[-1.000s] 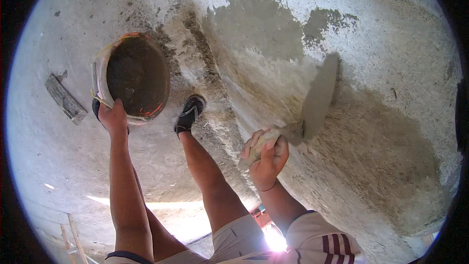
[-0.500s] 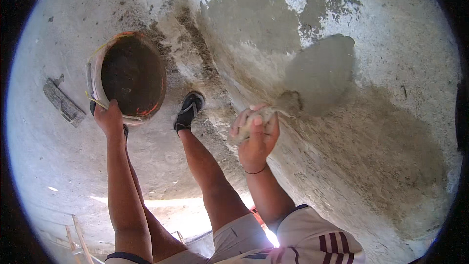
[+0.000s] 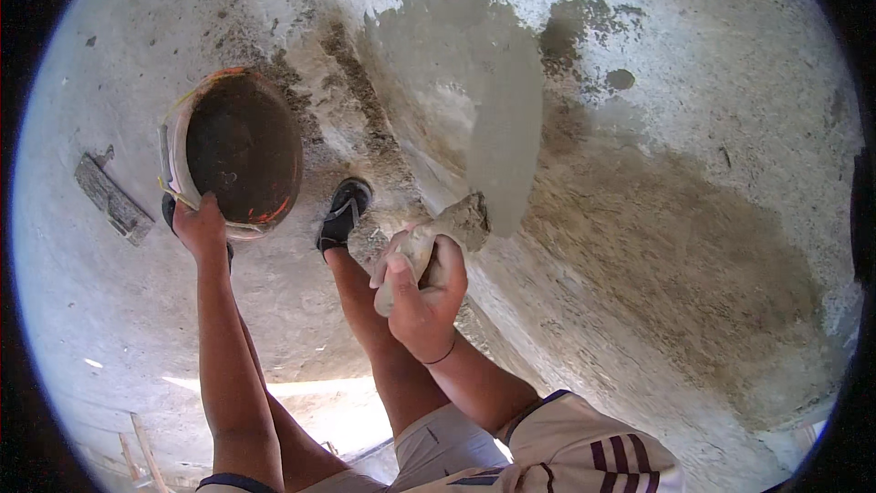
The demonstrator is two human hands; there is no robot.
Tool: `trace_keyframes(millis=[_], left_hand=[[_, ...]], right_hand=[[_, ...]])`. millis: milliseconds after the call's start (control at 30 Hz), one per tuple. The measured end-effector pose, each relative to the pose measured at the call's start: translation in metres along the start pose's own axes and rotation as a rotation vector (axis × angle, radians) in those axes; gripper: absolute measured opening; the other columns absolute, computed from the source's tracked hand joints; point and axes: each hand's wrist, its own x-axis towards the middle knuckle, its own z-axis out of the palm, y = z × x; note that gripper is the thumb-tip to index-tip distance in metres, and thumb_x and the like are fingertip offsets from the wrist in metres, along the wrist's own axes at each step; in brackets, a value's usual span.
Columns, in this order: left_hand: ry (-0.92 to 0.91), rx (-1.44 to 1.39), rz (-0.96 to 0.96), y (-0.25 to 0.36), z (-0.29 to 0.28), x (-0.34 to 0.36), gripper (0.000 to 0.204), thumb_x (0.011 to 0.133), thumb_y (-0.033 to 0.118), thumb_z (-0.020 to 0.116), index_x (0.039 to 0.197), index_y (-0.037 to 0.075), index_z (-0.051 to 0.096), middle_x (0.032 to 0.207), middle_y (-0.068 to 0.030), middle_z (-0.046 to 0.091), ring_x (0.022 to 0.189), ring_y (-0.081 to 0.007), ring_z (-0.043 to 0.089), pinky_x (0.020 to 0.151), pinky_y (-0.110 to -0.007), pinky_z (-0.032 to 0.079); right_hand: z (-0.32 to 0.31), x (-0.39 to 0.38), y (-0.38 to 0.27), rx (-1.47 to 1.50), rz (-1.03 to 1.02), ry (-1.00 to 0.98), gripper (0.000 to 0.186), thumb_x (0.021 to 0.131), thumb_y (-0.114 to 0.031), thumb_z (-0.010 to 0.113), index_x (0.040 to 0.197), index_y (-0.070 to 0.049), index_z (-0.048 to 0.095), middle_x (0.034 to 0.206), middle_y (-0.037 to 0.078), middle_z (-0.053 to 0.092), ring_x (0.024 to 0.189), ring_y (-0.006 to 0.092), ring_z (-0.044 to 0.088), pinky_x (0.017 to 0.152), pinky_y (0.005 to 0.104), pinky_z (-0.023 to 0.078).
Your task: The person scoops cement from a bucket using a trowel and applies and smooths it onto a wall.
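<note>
My left hand (image 3: 203, 219) grips the near-left rim of a round bucket (image 3: 179, 146), with the thumb over the edge. The bucket tilts, showing a dark interior with orange patches on its rim. My right hand (image 3: 422, 288) is wrapped around the caked handle of a trowel (image 3: 508, 141). Its long grey blade points away from me along the wall, over a patch of wet grey mortar (image 3: 438, 32). Where the blade's edge meets the wall, I cannot tell exactly.
A rough wall (image 3: 703, 246) slopes down on the right, with a brown damp area. A weathered piece of wood (image 3: 114, 199) lies on the floor (image 3: 100, 292) at left. My sandalled foot (image 3: 345, 210) stands between bucket and wall. Wooden poles (image 3: 146, 447) are at the lower left.
My right hand has moved left and nearer to me, bringing the trowel with it. The blade now looks narrower and points more straight away. The left hand keeps its hold on the bucket.
</note>
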Motion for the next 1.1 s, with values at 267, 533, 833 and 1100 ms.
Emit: trace_keyframes(millis=[267, 533, 833, 1100], left_hand=[[-0.024, -0.095, -0.001, 0.007, 0.000, -0.004, 0.034, 0.071, 0.008, 0.055, 0.101, -0.006, 0.061, 0.093, -0.0127, 0.067, 0.084, -0.0232, 0.063, 0.079, -0.031, 0.046], [0.001, -0.121, -0.022, -0.018, 0.005, -0.014, 0.030, 0.071, 0.009, 0.056, 0.097, -0.006, 0.061, 0.087, -0.0141, 0.067, 0.079, -0.0225, 0.062, 0.075, -0.031, 0.047], [0.026, -0.085, -0.068, 0.006, -0.026, -0.021, 0.022, 0.069, 0.007, 0.057, 0.087, -0.005, 0.060, 0.071, -0.0073, 0.061, 0.065, -0.0165, 0.056, 0.062, -0.031, 0.044], [0.015, -0.315, -0.203, 0.030, -0.108, -0.061, 0.026, 0.069, 0.001, 0.054, 0.094, -0.004, 0.060, 0.074, -0.0038, 0.060, 0.066, -0.0143, 0.055, 0.061, -0.029, 0.044]], right_hand=[[-0.023, -0.002, -0.018, 0.190, 0.033, 0.119, 0.026, 0.093, -0.020, 0.050, 0.108, -0.005, 0.037, 0.085, 0.011, 0.049, 0.059, 0.0161, 0.050, 0.052, 0.0297, 0.044], [-0.019, -0.010, -0.021, 0.055, -0.010, 0.062, 0.029, 0.094, -0.021, 0.049, 0.111, -0.002, 0.037, 0.080, 0.011, 0.049, 0.057, 0.0161, 0.050, 0.051, 0.0290, 0.044], [-0.022, -0.017, -0.025, 0.241, -0.018, 0.111, 0.027, 0.095, -0.024, 0.048, 0.108, -0.002, 0.041, 0.076, 0.007, 0.049, 0.054, 0.0130, 0.047, 0.047, 0.0268, 0.042], [-0.037, -0.038, -0.027, 0.320, 0.475, 0.158, 0.029, 0.094, -0.033, 0.048, 0.108, -0.008, 0.051, 0.070, 0.003, 0.049, 0.052, 0.0129, 0.048, 0.043, 0.0264, 0.041]])
